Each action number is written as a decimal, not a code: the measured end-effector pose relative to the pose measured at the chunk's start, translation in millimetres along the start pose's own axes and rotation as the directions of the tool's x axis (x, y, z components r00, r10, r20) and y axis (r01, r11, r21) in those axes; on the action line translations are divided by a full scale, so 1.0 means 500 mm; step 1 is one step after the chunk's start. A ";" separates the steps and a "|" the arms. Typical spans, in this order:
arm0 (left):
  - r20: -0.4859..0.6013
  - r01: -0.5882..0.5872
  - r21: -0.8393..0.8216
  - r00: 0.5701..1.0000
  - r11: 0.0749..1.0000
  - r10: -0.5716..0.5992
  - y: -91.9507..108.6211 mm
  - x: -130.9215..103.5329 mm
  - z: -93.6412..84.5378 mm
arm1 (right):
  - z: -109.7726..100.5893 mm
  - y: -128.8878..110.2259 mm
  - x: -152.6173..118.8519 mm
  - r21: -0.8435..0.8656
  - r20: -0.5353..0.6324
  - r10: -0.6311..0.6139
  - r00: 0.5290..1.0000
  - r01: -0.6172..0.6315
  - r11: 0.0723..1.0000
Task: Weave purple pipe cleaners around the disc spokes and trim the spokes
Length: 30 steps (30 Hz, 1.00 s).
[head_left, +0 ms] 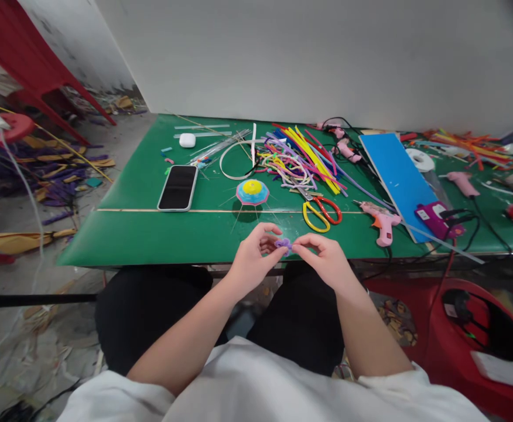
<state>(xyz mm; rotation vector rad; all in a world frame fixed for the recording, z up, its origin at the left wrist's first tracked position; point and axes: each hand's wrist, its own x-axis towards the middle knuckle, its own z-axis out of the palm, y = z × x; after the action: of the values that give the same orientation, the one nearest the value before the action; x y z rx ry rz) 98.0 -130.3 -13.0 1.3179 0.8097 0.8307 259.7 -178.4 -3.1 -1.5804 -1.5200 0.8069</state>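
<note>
Both hands meet at the front edge of the green table (142, 237) around a small purple pipe-cleaner flower (283, 243). My left hand (259, 249) is closed with thumb and fingers pinching its left side. My right hand (320, 255) pinches the flower's right side between thumb and fingertip. Just beyond them stands a small domed piece (252, 191) in yellow, blue and pink, with thin wires spreading out from under it. Scissors (322, 212) with yellow and red handles lie to its right.
A phone (178, 187) and a white earbud case (187, 140) lie at left. Behind are heaped colourful pipe cleaners (300, 158). At right sit a pink glue gun (382, 221), a blue board (394, 176) and a purple box (438, 220) with black cables.
</note>
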 end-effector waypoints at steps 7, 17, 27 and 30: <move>-0.002 -0.009 -0.071 1.000 0.997 0.009 -0.002 -0.001 0.008 | 0.052 0.007 -0.010 0.292 -0.155 0.138 0.978 -0.088 0.952; 0.085 0.110 -0.084 0.991 0.990 -0.103 0.006 0.003 -0.009 | 0.023 -0.002 -0.005 0.234 -0.116 0.116 0.986 -0.087 0.968; 0.088 0.125 -0.124 0.990 0.984 -0.114 0.001 0.011 -0.022 | 0.025 -0.008 0.000 -0.015 -0.049 -0.024 0.999 0.024 1.000; 0.103 0.162 -0.186 0.984 0.969 -0.144 0.002 0.011 -0.023 | 0.028 -0.011 -0.007 -0.132 -0.090 -0.179 0.980 0.166 0.977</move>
<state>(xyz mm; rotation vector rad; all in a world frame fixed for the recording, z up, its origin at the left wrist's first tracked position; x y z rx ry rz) 90.6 -119.8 -12.9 1.0973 0.7316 0.7051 244.8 -180.4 -5.5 -1.5284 -1.6336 0.5363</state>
